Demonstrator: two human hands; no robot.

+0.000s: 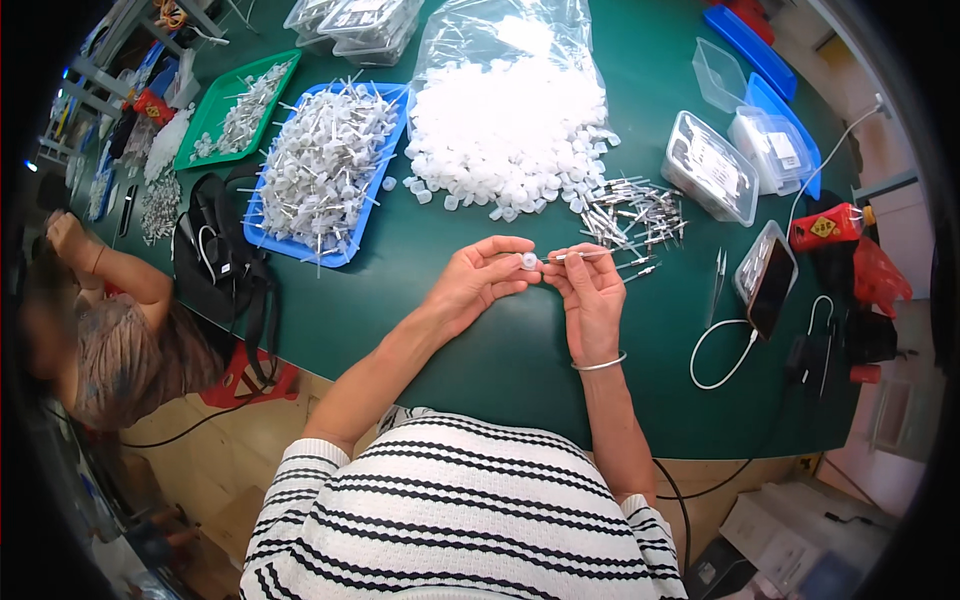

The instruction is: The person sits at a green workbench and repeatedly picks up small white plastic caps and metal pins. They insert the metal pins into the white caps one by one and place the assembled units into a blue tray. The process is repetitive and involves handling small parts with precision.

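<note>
Over the near middle of the green table, my left hand (468, 287) pinches a small translucent white plastic cap (529, 261) between thumb and fingertips. My right hand (592, 305), with a bracelet at the wrist, grips a thin metal pin (556, 258) whose tip points left at the cap. Whether the tip is inside the cap cannot be made out. Just beyond my right hand lies a loose heap of metal pins (640, 212). A large pile of white caps (500, 130) spills from a clear plastic bag (505, 40) beyond both hands.
Left of the pile, a blue tray (254, 232) and a green tray (183, 150) hold capped pins. Tweezers (719, 275), a phone (772, 285) with a white cable and clear boxes (712, 165) lie right. Near a black bag (215, 250), another person (130, 340) sits left.
</note>
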